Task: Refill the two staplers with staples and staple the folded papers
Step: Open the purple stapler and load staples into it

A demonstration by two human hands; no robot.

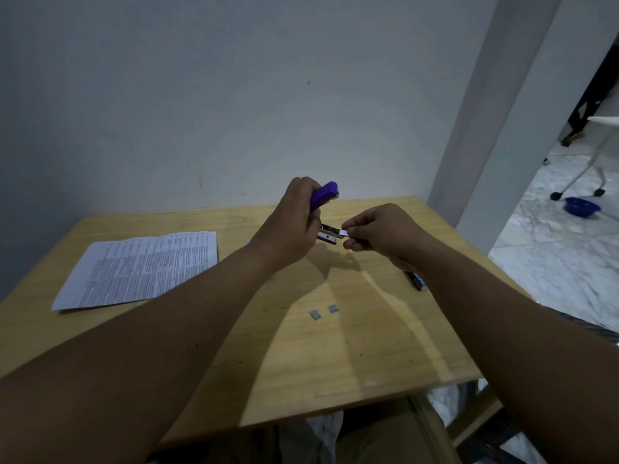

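My left hand (294, 226) grips a purple stapler (323, 195) above the wooden table (335, 363). The stapler's lid is swung up and its metal tray (327, 233) sticks out to the right. My right hand (382, 236) pinches a small strip of staples (345, 233) with its end at the mouth of that tray. Two short staple pieces (324, 311) lie on the table nearer to me. Printed papers (140, 267) lie flat at the left of the table. A second stapler is not in view.
A small dark staple box (417, 280) lies at the table's right edge, partly behind my right forearm. A white wall stands just behind the table. To the right lie a marble floor, a blue bowl (582, 206) and the legs of a wheeled stand (576, 182).
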